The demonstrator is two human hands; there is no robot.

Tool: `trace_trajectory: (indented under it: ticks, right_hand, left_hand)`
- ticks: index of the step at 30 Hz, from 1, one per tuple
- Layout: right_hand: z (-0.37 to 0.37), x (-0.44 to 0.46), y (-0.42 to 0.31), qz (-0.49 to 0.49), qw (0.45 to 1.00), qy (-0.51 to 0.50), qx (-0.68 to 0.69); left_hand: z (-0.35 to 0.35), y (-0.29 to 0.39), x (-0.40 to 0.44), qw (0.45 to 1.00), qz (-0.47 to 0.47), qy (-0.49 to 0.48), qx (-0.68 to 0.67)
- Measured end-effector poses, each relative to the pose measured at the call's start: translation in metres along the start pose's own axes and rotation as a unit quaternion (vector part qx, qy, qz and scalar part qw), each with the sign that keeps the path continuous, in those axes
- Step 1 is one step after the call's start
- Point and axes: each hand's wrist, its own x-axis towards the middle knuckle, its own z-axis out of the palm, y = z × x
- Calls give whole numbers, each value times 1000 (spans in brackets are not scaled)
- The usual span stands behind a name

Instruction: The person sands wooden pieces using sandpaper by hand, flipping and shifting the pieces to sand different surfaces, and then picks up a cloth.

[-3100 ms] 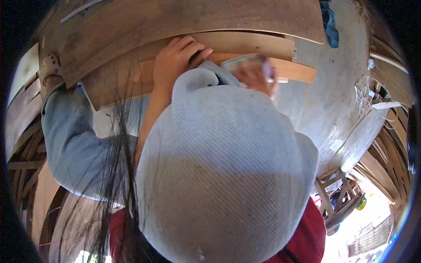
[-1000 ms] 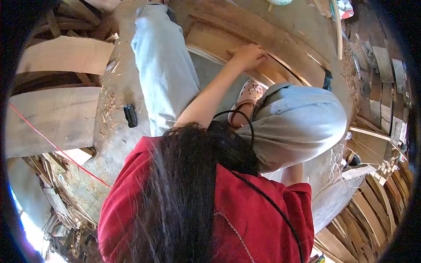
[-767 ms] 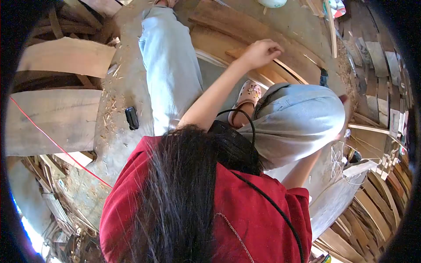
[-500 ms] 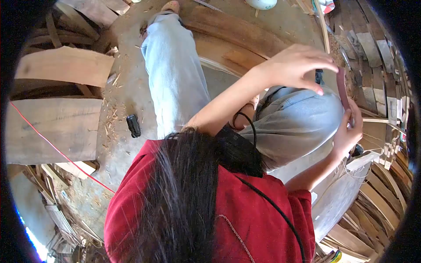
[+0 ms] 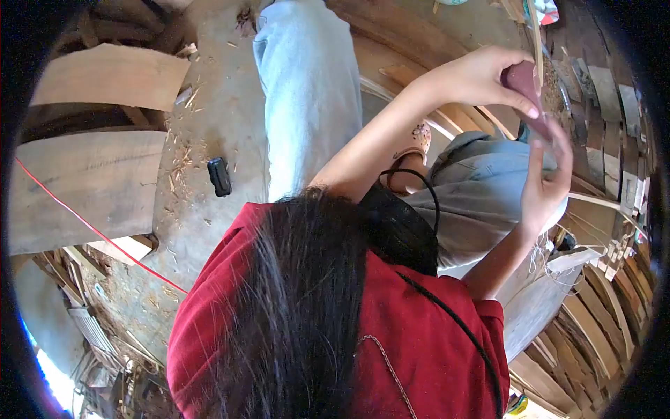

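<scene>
My left hand point(image 5: 488, 80) is closed on a dark reddish-brown strip point(image 5: 522, 78), thin and bent, resembling sandpaper. Its upper part lies broad between my thumb and fingers. My right hand point(image 5: 548, 164) is just below, over my bent knee in pale jeans point(image 5: 481, 188). Its fingertips, blurred by motion, meet the strip's lower end, with the thumb close by. How firmly that hand grips is hard to see.
Wooden boards point(image 5: 91, 188) lie at left, with a red cord point(image 5: 91, 223) across them. A black object point(image 5: 219, 177) rests on the floor among wood shavings. Stacked planks point(image 5: 593, 328) stand at right. A black cable point(image 5: 453, 321) crosses my red shirt.
My left hand, open beside the strip before, has closed on its upper part. My right hand has moved slightly up, and the strip has turned its broad face to view.
</scene>
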Motion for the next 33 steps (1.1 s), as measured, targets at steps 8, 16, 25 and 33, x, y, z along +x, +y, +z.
trace_trajectory:
  ticks: [8, 16, 25, 33]
  right_hand:
    - [45, -37, -25, 359, 766, -471, 251]
    - [169, -65, -72, 73, 424, -686, 587]
    - [129, -49, -96, 29, 508, -627, 589]
    - [90, -37, -95, 21, 584, -582, 565]
  left_hand:
    - [16, 87, 38, 976, 150, 131, -91]
    - [160, 228, 46, 955, 147, -256, 14]
    - [266, 185, 24, 959, 204, -193, -21]
    - [261, 175, 38, 971, 191, -124, -71]
